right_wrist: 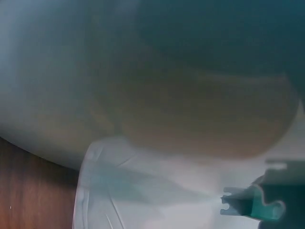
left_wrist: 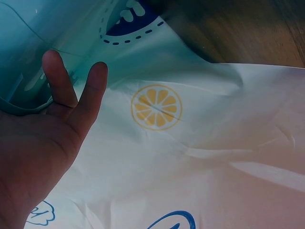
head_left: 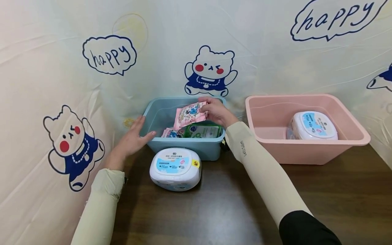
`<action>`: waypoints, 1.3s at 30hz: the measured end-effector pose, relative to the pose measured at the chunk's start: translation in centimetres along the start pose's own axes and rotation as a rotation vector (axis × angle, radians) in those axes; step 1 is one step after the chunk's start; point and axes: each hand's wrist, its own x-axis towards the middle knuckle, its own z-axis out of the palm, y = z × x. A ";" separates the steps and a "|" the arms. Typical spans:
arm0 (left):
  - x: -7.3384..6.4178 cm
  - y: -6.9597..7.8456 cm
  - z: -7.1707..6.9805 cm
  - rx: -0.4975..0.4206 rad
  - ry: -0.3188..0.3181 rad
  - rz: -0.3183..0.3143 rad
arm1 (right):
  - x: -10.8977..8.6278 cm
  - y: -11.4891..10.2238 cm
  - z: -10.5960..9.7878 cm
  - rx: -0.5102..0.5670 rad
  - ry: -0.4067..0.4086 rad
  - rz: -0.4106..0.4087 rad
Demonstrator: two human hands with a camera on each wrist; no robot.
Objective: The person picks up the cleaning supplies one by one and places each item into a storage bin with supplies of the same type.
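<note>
My right hand [head_left: 215, 111] pinches a pink patterned packet [head_left: 190, 115] by its right end, over the blue bin [head_left: 186, 144]. Below it in the bin lie a second pink packet [head_left: 172, 133] and a green-and-white pack [head_left: 202, 131]. At the bin's left rim, my left hand [head_left: 131, 139] rests with its fingers extended; in the left wrist view, the hand [left_wrist: 52, 124] lies against the bin's edge with two fingers spread. A white oval tub [head_left: 175, 169] with a blue label stands in front of the bin. The right wrist view is mostly blurred and close-up.
To the right stands a pink bin [head_left: 306, 153] with another white tub [head_left: 314, 126] inside. Both bins sit on a dark wooden table [head_left: 214, 211], against a printed cloth [head_left: 165, 51] that hangs behind and along the left.
</note>
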 end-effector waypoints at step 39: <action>0.1 -0.3 -0.1 0.000 -0.002 0.004 | -0.6 -0.2 0.8 -0.280 0.188 0.034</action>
